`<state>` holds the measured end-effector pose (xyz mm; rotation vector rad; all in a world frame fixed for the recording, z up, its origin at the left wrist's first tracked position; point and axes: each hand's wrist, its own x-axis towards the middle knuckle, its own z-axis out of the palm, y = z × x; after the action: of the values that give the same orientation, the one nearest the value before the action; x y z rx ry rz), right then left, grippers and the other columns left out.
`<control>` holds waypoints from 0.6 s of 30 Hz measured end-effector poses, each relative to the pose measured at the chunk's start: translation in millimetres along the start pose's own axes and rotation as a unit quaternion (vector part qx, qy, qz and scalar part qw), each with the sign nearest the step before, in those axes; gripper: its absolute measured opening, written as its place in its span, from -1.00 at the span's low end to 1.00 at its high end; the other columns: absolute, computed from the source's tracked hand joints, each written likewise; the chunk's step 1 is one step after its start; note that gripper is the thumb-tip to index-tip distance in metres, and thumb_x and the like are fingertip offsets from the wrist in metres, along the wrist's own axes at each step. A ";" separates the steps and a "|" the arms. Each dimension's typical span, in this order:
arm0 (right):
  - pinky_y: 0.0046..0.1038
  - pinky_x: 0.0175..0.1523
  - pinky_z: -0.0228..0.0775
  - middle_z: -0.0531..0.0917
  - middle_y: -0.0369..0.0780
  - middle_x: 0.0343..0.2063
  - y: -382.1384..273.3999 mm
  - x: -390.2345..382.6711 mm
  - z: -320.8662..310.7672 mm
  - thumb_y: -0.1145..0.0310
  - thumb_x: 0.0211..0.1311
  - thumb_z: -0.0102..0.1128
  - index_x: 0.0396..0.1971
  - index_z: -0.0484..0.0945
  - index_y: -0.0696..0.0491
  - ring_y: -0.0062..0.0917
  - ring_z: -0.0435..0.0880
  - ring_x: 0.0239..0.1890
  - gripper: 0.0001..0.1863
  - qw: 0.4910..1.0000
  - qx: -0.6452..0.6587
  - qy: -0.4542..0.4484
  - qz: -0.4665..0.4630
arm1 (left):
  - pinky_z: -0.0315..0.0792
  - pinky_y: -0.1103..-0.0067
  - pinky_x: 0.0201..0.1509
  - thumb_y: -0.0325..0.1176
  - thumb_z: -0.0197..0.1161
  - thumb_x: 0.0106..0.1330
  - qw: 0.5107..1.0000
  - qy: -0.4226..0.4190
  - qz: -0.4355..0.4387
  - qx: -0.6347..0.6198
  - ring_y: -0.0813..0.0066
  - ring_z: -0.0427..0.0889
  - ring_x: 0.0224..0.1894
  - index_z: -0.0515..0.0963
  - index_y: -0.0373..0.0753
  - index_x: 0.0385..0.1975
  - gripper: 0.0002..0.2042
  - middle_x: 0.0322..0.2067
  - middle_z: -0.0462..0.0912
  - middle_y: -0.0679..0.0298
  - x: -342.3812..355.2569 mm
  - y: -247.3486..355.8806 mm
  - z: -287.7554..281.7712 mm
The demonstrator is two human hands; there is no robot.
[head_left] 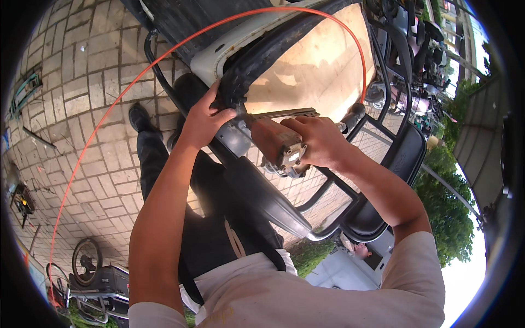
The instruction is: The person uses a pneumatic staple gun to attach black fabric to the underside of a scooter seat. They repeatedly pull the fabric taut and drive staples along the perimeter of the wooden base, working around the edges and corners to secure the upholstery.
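Note:
My right hand [322,141] is closed round the handle of a pneumatic staple gun [267,141] with a worn reddish-brown body. Its nose meets the black seat cover [236,87] along the near edge of a pale wooden board [306,68]. My left hand [201,123] grips the cover's folded edge just left of the nose, thumb pointing toward the tool. Its other fingers are partly hidden. An orange air hose [131,83] joins the gun's handle end and arches over the board to the lower left.
The board and cover rest on a black tubular frame with a padded part [404,158] at the right. Brick paving [87,109] lies to the left, with a wheeled cart [90,273] lower left. Several parked scooters [421,54] stand at the upper right.

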<state>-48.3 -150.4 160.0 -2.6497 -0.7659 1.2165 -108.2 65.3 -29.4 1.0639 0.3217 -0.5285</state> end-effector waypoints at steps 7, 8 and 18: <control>-0.18 -0.29 0.57 0.64 -0.21 -0.47 -4.0 22.8 -14.9 0.16 -0.07 0.44 -0.13 0.59 -0.04 -0.21 0.74 -0.39 -0.55 0.983 -0.150 -0.097 -0.050 | 0.44 0.45 0.28 -0.54 0.38 0.25 0.995 -0.001 -0.021 0.100 0.39 0.58 0.14 0.04 -0.28 0.51 -0.16 0.18 0.48 0.13 -1.7 1.0 8.5; -0.18 -0.30 0.57 0.63 -0.22 -0.49 -3.8 21.7 -15.2 0.16 -0.08 0.44 -0.14 0.59 -0.05 -0.22 0.74 -0.40 -0.56 0.980 -0.162 -0.098 -0.061 | 0.44 0.43 0.29 -0.55 0.39 0.23 0.994 -0.016 -0.009 0.103 0.37 0.57 0.16 0.02 -0.27 0.52 -0.13 0.20 0.46 0.12 -2.5 -2.6 5.8; -0.20 -0.27 0.56 0.62 -0.22 -0.51 3.3 16.3 -12.4 0.17 -0.08 0.47 -0.20 0.59 -0.04 -0.24 0.74 -0.40 -0.60 0.976 -0.179 -0.087 -0.092 | 0.48 0.38 0.28 -0.68 0.39 0.10 0.985 0.011 -0.012 0.172 0.32 0.58 0.17 0.04 -0.25 0.50 -0.07 0.18 0.47 0.11 -1.9 3.2 13.8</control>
<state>-28.9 -144.0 156.3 -2.6790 -1.3433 1.3835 -108.0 54.6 -19.8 1.4013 0.2677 -0.6087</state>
